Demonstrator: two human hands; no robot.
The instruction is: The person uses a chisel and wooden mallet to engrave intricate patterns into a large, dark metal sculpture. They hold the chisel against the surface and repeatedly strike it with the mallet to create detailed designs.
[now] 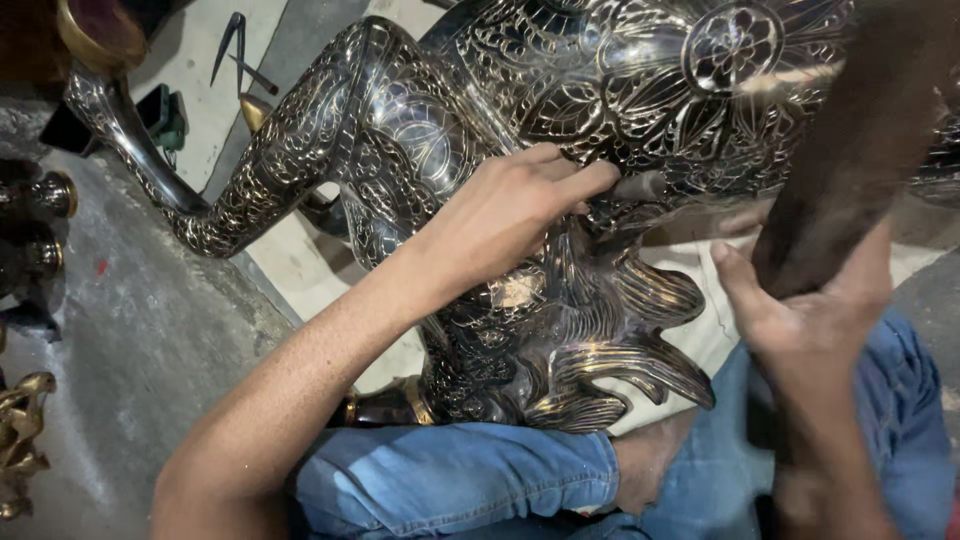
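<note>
Engraved metal animal statue point(560, 130) lies across my lap, over jeans point(460, 475). Left hand point(505, 215) fingers pressed together on its belly, pinching a small tool (tip hidden). Right hand point(810, 320) wrapped round a dark wooden handle point(850, 150); concrete floor point(130, 330) at left

Left forearm reaching up from lower left, left hand point(500, 215) palm down with fingers extended and pressed together. Right hand point(810, 310) at right, thumb raised, fingers curled in a grasp; wrist bent.
</note>
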